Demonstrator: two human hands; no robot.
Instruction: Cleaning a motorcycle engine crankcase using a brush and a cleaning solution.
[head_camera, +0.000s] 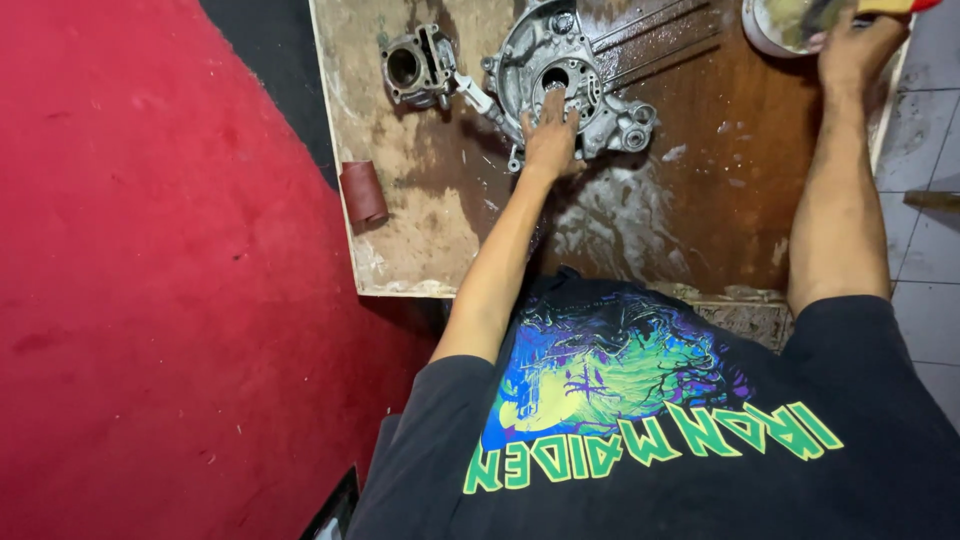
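A grey metal engine casing (600, 95) lies on a wet, soapy wooden board (690, 190). My left hand (550, 135) rests on the casing, fingers pressed near its round central opening. My right hand (858, 48) reaches to the far right corner and dips into a white bowl (775, 35) while gripping a brush with a red and yellow handle (897, 6). A smaller metal cylinder block (415, 67) stands to the left of the casing.
A roll of brown sandpaper (362, 192) lies at the board's left edge. Red carpet (150, 280) covers the floor on the left, grey tiles (930, 270) on the right. White foam (620, 215) spreads over the board's near part.
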